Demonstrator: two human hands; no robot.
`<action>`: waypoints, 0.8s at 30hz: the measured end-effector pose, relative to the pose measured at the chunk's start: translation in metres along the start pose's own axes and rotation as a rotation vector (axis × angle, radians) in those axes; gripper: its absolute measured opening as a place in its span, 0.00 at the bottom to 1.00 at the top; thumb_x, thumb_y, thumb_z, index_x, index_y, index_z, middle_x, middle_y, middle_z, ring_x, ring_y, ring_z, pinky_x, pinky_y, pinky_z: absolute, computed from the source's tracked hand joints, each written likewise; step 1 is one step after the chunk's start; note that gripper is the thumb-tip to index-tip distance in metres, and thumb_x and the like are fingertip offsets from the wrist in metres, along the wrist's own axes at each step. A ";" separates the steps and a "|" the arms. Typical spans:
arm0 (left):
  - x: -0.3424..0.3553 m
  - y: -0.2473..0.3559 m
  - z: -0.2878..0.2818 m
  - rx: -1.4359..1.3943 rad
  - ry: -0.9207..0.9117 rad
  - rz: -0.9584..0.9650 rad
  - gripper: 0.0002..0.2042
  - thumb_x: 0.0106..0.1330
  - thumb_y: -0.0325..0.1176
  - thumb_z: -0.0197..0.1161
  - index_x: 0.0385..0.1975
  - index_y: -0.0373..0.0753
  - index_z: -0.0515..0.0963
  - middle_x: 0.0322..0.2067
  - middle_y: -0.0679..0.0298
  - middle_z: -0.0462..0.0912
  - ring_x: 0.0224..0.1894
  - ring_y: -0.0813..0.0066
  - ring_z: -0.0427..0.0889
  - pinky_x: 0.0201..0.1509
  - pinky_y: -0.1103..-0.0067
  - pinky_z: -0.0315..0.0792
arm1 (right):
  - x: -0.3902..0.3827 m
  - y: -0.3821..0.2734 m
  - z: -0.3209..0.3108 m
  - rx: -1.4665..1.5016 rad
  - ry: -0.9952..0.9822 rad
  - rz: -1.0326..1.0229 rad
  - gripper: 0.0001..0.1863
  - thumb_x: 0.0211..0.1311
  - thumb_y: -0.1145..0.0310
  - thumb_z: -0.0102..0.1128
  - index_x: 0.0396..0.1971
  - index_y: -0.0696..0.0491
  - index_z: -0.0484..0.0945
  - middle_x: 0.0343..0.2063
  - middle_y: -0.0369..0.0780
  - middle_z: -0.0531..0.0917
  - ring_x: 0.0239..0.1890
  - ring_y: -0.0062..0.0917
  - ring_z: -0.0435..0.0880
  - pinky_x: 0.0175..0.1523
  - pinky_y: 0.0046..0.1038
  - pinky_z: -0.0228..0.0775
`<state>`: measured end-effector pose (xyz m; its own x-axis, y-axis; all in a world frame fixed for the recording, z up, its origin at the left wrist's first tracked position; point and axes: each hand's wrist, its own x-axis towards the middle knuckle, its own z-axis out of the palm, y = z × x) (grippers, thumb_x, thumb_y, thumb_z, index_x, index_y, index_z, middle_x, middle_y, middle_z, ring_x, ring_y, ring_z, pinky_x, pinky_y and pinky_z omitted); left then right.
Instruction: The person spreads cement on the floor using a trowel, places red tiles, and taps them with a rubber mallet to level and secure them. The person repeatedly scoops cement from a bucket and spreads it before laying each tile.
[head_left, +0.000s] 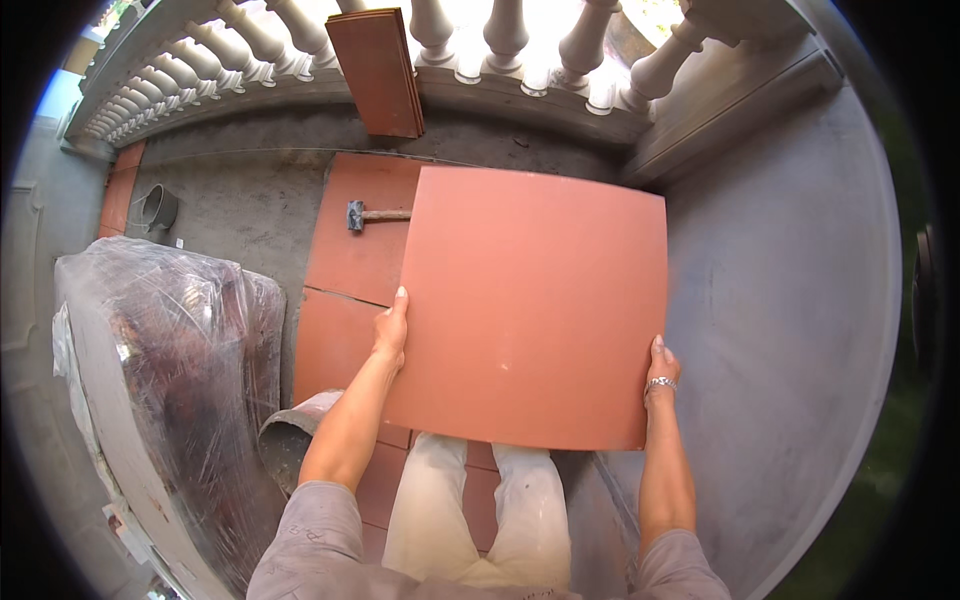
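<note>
A large square terracotta floor tile (530, 310) is held up in front of me, above the floor. My left hand (393, 328) grips its left edge, thumb lying along the face. On the opposite edge my right hand (661, 367), with a bracelet at the wrist, holds the tile near its lower right corner. The fingers behind the tile are hidden. Left of it, a mallet (357, 216) lies on a laid red tile (345, 265), the end of its wooden handle covered by the held tile.
Plastic-wrapped stacked material (190, 330) stands at the left, with a mortar-stained bucket (287, 440) beside my left forearm. A small grey bucket (160, 208) sits farther back. Narrow red tiles (375, 75) lean against the balustrade (505, 35). A grey wall (770, 300) rises on the right.
</note>
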<state>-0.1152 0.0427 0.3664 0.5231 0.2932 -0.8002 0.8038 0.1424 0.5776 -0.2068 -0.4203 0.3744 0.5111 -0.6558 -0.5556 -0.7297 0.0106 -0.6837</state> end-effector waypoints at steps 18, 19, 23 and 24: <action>0.305 -0.170 0.068 0.227 -0.131 0.110 0.18 0.74 0.41 0.55 0.48 0.30 0.77 0.41 0.58 0.84 0.43 0.73 0.80 0.49 0.75 0.75 | 0.208 0.238 0.151 0.018 0.115 -0.008 0.28 0.70 0.52 0.59 0.45 0.68 0.80 0.40 0.44 0.86 0.42 0.26 0.83 0.51 0.27 0.74; 0.313 -0.165 0.070 0.243 -0.147 0.119 0.18 0.73 0.40 0.56 0.49 0.29 0.78 0.42 0.57 0.85 0.44 0.73 0.81 0.48 0.75 0.75 | 0.219 0.240 0.157 0.051 0.102 -0.026 0.28 0.70 0.52 0.59 0.45 0.68 0.80 0.41 0.44 0.86 0.42 0.27 0.83 0.52 0.27 0.74; 0.330 -0.147 0.078 0.369 -0.126 0.247 0.17 0.70 0.38 0.59 0.46 0.29 0.81 0.39 0.56 0.86 0.39 0.74 0.83 0.44 0.77 0.77 | 0.248 0.244 0.174 0.087 0.121 -0.043 0.29 0.70 0.52 0.59 0.46 0.69 0.80 0.41 0.46 0.86 0.43 0.28 0.83 0.52 0.28 0.75; 0.331 -0.145 0.080 0.375 -0.133 0.277 0.17 0.71 0.39 0.59 0.47 0.28 0.81 0.39 0.57 0.86 0.39 0.74 0.83 0.43 0.77 0.77 | 0.252 0.246 0.176 0.081 0.114 -0.044 0.28 0.70 0.52 0.59 0.46 0.69 0.80 0.41 0.46 0.86 0.43 0.28 0.83 0.52 0.28 0.75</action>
<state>-0.0359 0.0433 0.0045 0.7438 0.1449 -0.6525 0.6632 -0.2819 0.6933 -0.1770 -0.4500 -0.0173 0.4838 -0.7385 -0.4697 -0.6658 0.0378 -0.7451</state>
